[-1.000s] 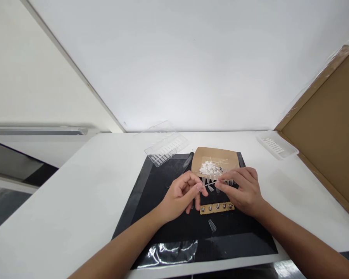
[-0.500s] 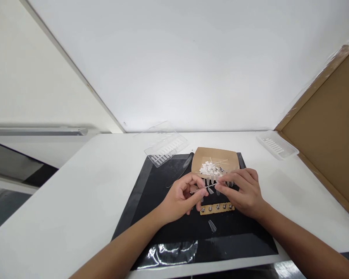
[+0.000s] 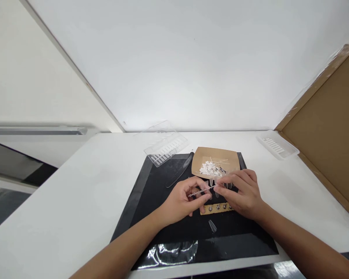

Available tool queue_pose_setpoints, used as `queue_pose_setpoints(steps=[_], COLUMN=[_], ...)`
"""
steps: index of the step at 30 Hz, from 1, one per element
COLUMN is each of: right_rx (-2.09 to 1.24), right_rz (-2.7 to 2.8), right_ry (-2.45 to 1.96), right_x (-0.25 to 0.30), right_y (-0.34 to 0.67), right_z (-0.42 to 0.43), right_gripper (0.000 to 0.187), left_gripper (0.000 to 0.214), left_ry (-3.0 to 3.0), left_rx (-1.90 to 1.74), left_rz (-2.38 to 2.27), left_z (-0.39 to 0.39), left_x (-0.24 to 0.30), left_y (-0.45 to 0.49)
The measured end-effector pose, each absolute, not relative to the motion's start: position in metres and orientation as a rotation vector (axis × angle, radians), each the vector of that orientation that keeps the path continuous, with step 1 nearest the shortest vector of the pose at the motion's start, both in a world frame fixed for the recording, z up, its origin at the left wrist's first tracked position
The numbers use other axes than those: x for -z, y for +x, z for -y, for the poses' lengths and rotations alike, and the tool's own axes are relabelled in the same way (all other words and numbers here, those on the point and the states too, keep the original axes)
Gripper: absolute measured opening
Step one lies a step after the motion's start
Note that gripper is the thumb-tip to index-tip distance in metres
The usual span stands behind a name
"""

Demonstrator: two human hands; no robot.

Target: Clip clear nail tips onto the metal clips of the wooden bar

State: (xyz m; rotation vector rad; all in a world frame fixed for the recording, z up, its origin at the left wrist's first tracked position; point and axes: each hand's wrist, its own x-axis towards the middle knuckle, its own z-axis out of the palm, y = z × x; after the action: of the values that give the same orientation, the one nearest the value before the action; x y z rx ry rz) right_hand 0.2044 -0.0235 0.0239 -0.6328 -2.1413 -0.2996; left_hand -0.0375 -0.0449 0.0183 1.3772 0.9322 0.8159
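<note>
A thin clear plastic strip (image 3: 195, 192) with short stubs along it slants between my hands above the black mat (image 3: 151, 209). My left hand (image 3: 183, 197) is closed around it, thumb and fingertips near its middle. At the strip's right end, my right hand (image 3: 241, 193) pinches it between thumb and fingers. Several clear false nail tips (image 3: 211, 182) are behind my fingers, partly hidden. Below my hands, a tan strip (image 3: 211, 209) bears a row of small metal pieces. One loose nail tip (image 3: 212, 226) lies nearer on the mat.
A brown paper tray (image 3: 216, 153) behind my hands holds white bits and thin sticks. To its left are a dark curved nail file (image 3: 180, 171) and an open clear case (image 3: 165, 149) with white-marked slots. A translucent tray (image 3: 277, 145) sits by the cardboard panel (image 3: 322, 124) at right.
My left hand has shifted slightly right and down along the strip, covering the left end of the tan strip. The clear strip slants a little more, and its stubs show better.
</note>
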Motion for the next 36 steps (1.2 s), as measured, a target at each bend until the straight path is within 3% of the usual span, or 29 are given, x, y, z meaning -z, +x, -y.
queue_pose_setpoints(steps=[16,22,36], right_rx=[0.183,0.219,0.186], right_rz=[2.157,2.183,2.160], right_ry=[-0.678,-0.703,-0.698], right_x=[-0.0231,-0.0242,-0.0213], right_y=[0.2056,0.2074,0.2054], right_z=[0.0248,0.0242,0.0244], right_gripper=[0.024,0.037,0.037], left_gripper=[0.025,0.021,0.014], left_ry=[1.430,1.502,1.805], left_rx=[-0.877,-0.944,-1.105], left_rz=[-0.940,-0.925,-0.941], left_z=[0.0461,0.0443,0.0410], left_x=[-0.0201,-0.0211,-0.0234], left_y=[-0.0377,-0.0378,-0.0432])
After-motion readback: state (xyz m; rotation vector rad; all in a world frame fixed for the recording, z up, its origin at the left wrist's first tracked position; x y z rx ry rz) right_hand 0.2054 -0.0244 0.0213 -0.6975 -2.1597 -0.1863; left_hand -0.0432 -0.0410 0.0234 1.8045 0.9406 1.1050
